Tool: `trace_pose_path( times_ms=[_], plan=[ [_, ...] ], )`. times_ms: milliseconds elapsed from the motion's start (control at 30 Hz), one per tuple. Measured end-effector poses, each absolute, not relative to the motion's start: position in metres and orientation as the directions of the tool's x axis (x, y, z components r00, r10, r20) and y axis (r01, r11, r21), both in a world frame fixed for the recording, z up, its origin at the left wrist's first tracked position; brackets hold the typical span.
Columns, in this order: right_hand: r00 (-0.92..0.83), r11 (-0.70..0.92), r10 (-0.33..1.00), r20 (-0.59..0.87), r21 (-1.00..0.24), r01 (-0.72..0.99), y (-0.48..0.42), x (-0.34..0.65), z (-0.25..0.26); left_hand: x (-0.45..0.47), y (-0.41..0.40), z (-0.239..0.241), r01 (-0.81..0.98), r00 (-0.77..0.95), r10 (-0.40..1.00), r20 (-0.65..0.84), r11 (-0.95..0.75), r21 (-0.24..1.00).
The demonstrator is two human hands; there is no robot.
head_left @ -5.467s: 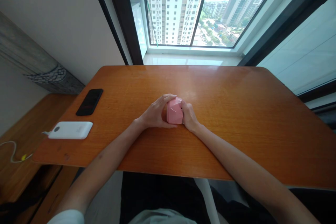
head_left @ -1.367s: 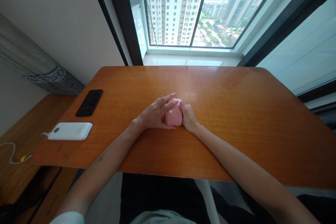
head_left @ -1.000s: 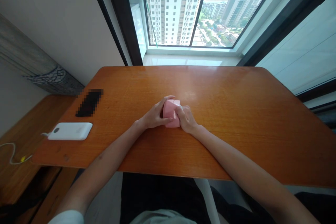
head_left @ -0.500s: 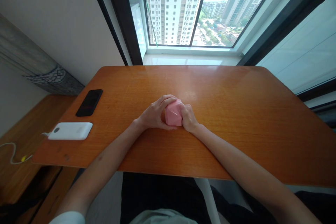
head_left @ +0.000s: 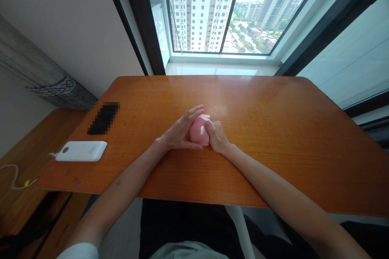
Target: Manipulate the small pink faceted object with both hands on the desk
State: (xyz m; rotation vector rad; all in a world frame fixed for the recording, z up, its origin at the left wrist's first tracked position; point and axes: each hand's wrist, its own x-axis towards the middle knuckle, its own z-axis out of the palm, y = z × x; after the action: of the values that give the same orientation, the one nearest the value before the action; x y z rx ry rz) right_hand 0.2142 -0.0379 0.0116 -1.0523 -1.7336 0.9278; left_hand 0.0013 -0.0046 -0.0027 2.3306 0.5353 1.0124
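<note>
A pink block (head_left: 197,131) with angled facets is between my two hands above the middle of the wooden table (head_left: 291,137). I cannot tell exactly what kind of thing it is. My right hand (head_left: 218,135) grips its right side, the thumb laid across the face toward me. On the left, my left hand (head_left: 181,131) curves loosely around the block. Its fingers are stretched out past the far side and its thumb lies along the near lower edge. Whether the left palm touches the block is hidden.
At the table's left lie a black, pixelated flat object (head_left: 103,118) and a white power bank (head_left: 82,151) with a cable at its left end. A window (head_left: 225,16) is beyond the far table edge. A grey curtain (head_left: 60,85) hangs at the left.
My left fingers have straightened and loosened from the block. The block has turned a little and shifted slightly left, and my right thumb has moved onto its near face.
</note>
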Motion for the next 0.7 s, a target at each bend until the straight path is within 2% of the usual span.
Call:
trace_pose_path(
  times_ms=[100, 200, 333, 400, 533, 600, 700],
  plan=[
    [-0.2, 0.254, 0.956, 0.214, -0.946, 0.202, -0.035, 0.215, 0.008, 0.002, -0.004, -0.002, 0.22, 0.671, 0.454, 0.586, -0.877, 0.428],
    [-0.18, 0.221, 0.965, 0.188, -0.957, 0.186, -0.035, 0.216, 0.006, 0.005, -0.006, 0.0, 0.255, 0.665, 0.459, 0.59, -0.881, 0.398],
    [-0.202, 0.309, 0.943, 0.265, -0.921, 0.238, -0.037, 0.217, 0.007, 0.009, -0.009, 0.006, 0.19, 0.614, 0.488, 0.621, -0.854, 0.484],
    [-0.242, 0.392, 0.912, 0.331, -0.877, 0.277, -0.039, 0.217, 0.01, 0.009, -0.011, 0.007, 0.16, 0.577, 0.549, 0.605, -0.802, 0.575],
    [-0.348, 0.523, 0.84, 0.416, -0.791, 0.317, -0.04, 0.217, 0.015, 0.007, -0.013, 0.006, 0.12, 0.588, 0.716, 0.376, -0.537, 0.835],
    [-0.353, 0.532, 0.835, 0.423, -0.784, 0.318, -0.04, 0.216, 0.016, 0.006, -0.013, 0.003, 0.118, 0.614, 0.723, 0.317, -0.481, 0.869],
    [-0.333, 0.512, 0.847, 0.414, -0.803, 0.304, -0.039, 0.215, 0.016, 0.004, -0.01, -0.003, 0.12, 0.616, 0.68, 0.399, -0.581, 0.805]
  ],
)
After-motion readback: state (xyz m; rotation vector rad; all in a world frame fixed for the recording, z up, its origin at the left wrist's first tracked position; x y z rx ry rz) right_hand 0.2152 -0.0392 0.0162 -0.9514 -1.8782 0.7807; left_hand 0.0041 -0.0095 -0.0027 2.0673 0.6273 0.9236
